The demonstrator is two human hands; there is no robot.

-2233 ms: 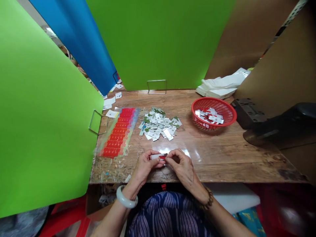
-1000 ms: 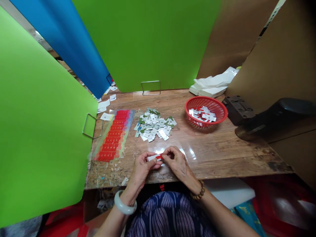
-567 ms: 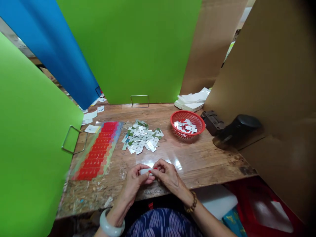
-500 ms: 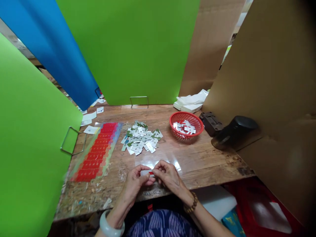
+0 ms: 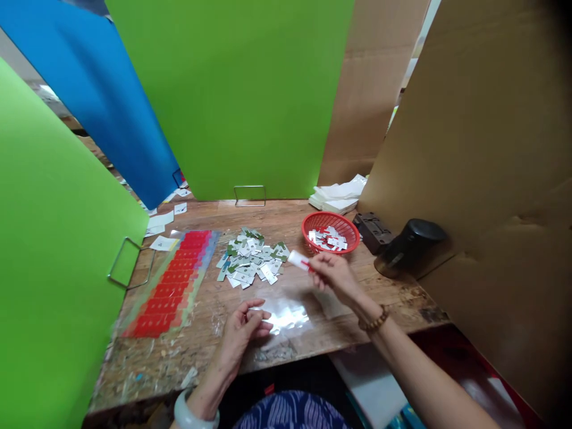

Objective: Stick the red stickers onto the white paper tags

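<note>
My right hand is raised over the wooden table and pinches a small white tag with a red sticker. It is between the pile of small white and green tags and the red basket, which holds several finished tags. My left hand rests near the table's front edge with its fingers loosely curled and nothing visible in them. A sheet of red stickers lies to the left.
Green and blue boards and brown cardboard wall in the table. A black device and a dark block stand at the right, a stack of white bags at the back, paper scraps at the back left.
Both hands held the tag together at the front edge. Now my right hand has carried it up and right toward the basket, and my left hand has let go. The camera tilted upward.
</note>
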